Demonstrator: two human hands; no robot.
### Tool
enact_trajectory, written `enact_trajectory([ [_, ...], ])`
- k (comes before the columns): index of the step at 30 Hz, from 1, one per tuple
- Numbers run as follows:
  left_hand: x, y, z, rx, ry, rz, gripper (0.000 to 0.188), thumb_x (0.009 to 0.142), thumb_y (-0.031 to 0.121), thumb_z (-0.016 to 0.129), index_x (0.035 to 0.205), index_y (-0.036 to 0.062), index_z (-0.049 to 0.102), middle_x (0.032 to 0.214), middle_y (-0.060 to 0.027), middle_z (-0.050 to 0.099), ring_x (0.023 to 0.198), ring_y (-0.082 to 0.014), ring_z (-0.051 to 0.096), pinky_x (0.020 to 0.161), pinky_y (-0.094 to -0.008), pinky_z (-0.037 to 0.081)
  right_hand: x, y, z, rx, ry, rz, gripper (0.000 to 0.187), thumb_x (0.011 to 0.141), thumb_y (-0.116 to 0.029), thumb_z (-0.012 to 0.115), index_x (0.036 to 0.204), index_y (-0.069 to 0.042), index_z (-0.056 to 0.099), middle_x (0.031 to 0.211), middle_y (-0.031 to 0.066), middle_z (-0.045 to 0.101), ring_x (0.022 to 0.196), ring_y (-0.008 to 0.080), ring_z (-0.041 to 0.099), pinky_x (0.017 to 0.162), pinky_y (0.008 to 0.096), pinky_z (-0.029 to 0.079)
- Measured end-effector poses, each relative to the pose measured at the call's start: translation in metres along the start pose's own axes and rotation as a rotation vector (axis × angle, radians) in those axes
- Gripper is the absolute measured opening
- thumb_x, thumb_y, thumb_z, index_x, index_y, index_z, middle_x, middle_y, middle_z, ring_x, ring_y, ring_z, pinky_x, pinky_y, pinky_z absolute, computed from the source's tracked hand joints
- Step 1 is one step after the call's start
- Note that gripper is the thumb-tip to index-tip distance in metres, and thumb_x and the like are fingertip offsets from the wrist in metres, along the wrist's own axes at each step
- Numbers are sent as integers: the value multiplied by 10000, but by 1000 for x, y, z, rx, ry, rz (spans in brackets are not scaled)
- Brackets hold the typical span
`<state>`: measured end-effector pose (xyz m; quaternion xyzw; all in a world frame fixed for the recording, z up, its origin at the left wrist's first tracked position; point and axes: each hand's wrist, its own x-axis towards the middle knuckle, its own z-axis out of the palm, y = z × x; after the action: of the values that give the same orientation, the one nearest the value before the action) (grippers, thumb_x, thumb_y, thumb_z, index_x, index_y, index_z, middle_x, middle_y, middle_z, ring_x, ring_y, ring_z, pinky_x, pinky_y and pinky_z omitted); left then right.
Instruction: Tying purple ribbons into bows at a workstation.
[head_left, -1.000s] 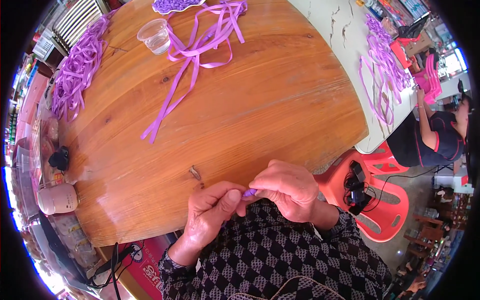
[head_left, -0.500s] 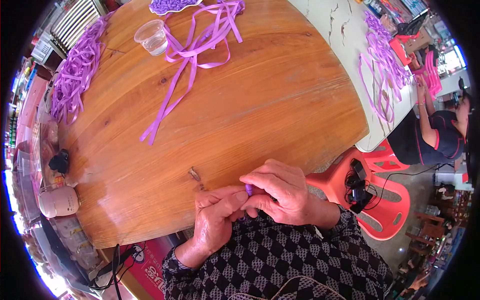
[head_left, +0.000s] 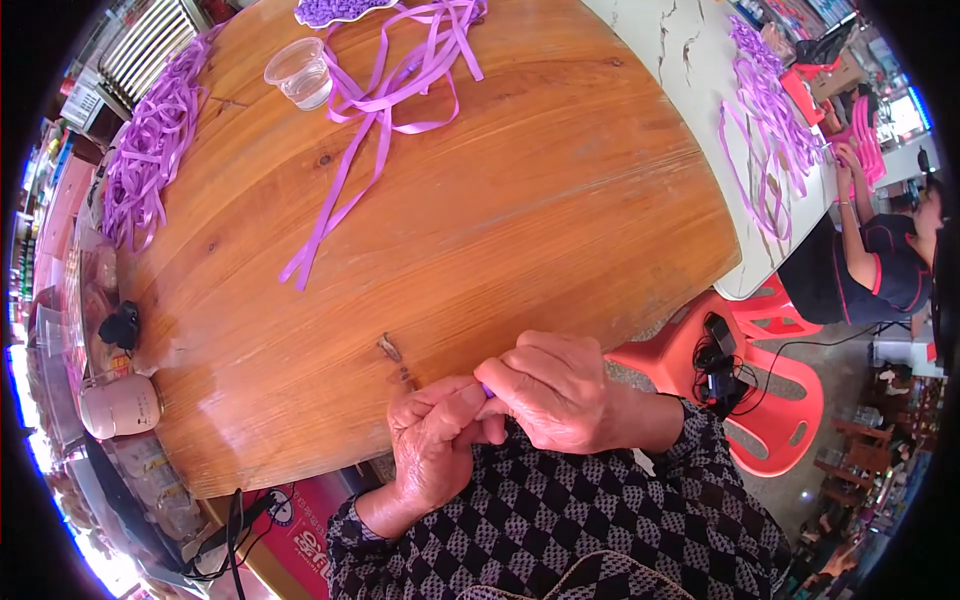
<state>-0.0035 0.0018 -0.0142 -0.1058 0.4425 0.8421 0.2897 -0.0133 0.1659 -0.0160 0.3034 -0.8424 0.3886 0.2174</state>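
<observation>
Both hands met at the wooden table (head_left: 560,230)'s 6 o'clock edge, fingertips touching. Left hand (head_left: 430,440): pinching a small purple piece (head_left: 488,390), thumb and forefinger pressed on it. Right hand (head_left: 555,395): also pinching it, fingers curled over from the 3 o'clock side. The piece sat between the two sets of fingertips, mostly covered; I couldn't make out its full shape.

Clock from the hands. 11 o'clock: loose purple ribbons (head_left: 385,103) crossing on the wood, two tails trailing toward 7 o'clock; clear plastic cup (head_left: 302,75) just beside them, upright. Between 11 and 12, at the far edge: white plate (head_left: 340,21) of small purple bits (head_left: 335,8), cut off by the view. 10 o'clock: big tangled ribbon heap (head_left: 150,160). 9 o'clock: pale pink jar (head_left: 120,405), with a small black object (head_left: 120,325) near it.

1 o'clock: white veined table (head_left: 690,90) butted up to the wood, second ribbon heap (head_left: 775,115) on it. Between 2 and 3: a co-worker (head_left: 895,265) in dark clothes with red trim, at that table's edge. 3 o'clock: red plastic stool (head_left: 670,350), black cables and adapter (head_left: 715,375) on top.
</observation>
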Motion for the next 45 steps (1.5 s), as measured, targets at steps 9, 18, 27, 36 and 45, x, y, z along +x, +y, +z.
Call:
enact_trajectory([
  [9, 1, 3, 0, 72, 40, -38, 207, 826, 79, 552, 923, -91, 619, 792, -121, 640, 595, -159, 563, 548, -246, 460, 3, 7, -1, 105, -135, 78, 337, 580, -61, 735, 850, 20, 550, 659, 61, 488, 547, 213, 501, 440, 310, 387],
  [18, 1, -2, 2, 87, 104, 33, 215, 820, 108, 558, 874, -90, 623, 758, -114, 641, 568, -148, 544, 518, -244, 446, -4, 10, 10, 13, -17, -30, 429, 516, -34, 712, 910, 45, 560, 651, 55, 471, 545, 202, 491, 438, 303, 400],
  [27, 4, -4, 4, 347, 165, 170, 206, 837, 117, 546, 832, -76, 615, 726, -95, 627, 549, -128, 519, 488, -223, 418, -5, 15, 21, -133, 77, -174, 416, 498, -43, 638, 886, 85, 559, 655, 86, 488, 555, 236, 511, 459, 312, 436],
  [36, 6, 0, 1, -10, 98, 96, 204, 861, 144, 557, 880, -52, 613, 712, -74, 604, 550, -94, 496, 487, -208, 375, 1, 12, 17, 123, 28, 105, 364, 617, -14, 730, 934, 25, 556, 669, 92, 533, 545, 240, 537, 447, 321, 408],
  [45, -5, 3, -1, 148, -54, 40, 223, 899, 147, 537, 925, -59, 615, 655, -13, 532, 586, -77, 441, 567, -194, 339, 5, 10, -9, 460, -292, 192, 427, 711, -108, 703, 1079, 36, 542, 742, 109, 568, 645, 259, 562, 569, 346, 445],
])
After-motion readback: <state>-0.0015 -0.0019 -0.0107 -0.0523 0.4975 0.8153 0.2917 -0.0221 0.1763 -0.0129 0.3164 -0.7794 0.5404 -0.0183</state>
